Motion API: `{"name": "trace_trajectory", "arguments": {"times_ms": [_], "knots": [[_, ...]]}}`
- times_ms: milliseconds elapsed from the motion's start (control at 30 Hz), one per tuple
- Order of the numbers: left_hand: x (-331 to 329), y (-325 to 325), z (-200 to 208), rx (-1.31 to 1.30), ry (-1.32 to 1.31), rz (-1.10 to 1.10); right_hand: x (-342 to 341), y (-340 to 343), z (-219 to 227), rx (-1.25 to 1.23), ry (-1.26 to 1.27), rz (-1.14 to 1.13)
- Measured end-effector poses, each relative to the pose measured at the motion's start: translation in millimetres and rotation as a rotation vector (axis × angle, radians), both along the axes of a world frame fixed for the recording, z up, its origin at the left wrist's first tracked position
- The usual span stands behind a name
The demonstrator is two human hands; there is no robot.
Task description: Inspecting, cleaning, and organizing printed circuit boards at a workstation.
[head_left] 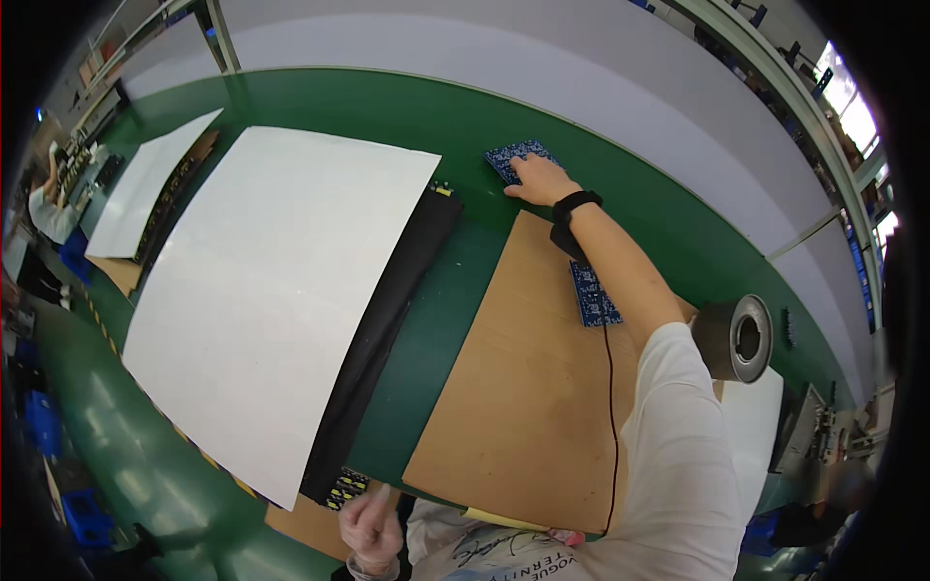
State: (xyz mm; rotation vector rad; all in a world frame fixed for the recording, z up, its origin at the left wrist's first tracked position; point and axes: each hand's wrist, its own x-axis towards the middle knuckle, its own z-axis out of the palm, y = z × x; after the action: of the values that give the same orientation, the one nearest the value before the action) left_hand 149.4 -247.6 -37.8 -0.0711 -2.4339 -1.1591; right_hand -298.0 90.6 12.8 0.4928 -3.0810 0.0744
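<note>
The cardboard sheet (513, 387) looks matt, the white sheet (281, 281) smooth, the black sheet (392, 300) cloth-like, the can (717, 339) dull metal, the far blue circuit board (502, 158) rough-textured.

Blue circuit boards (593, 298), two; metal can (719, 341), one; black wrist strap (577, 201), one; black cord (612, 416), one; wearer's hands (544, 180), two.

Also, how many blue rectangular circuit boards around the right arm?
2. One blue rectangular circuit board lies partly under the right hand on the green tabletop; a second blue board is on flat brown cardboard, partly under the forearm. More may be hidden.
</note>
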Motion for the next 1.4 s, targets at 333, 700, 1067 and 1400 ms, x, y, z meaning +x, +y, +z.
{"name": "trace_trajectory", "arguments": {"times_ms": [333, 700, 1067, 1400], "knots": [[-37.4, 26.0, 23.2, -0.014, -0.323, -0.092, -1.5, 40.9, 45.3, -0.311, 0.325, -0.18], [-54.2, 44.8, 68.6, -0.156, -0.279, -0.183, 261.6, 101.2, 146.8, -1.099, -0.044, -0.264], [-60.0, 81.6, 96.7, -0.378, -0.255, -0.374, 466.3, 47.3, 49.6, -0.151, 0.189, -0.163], [-66.9, 150.6, 71.5, -0.366, -0.452, -0.879, 321.1, 129.4, 46.9, -0.651, -0.081, -0.433]]}}
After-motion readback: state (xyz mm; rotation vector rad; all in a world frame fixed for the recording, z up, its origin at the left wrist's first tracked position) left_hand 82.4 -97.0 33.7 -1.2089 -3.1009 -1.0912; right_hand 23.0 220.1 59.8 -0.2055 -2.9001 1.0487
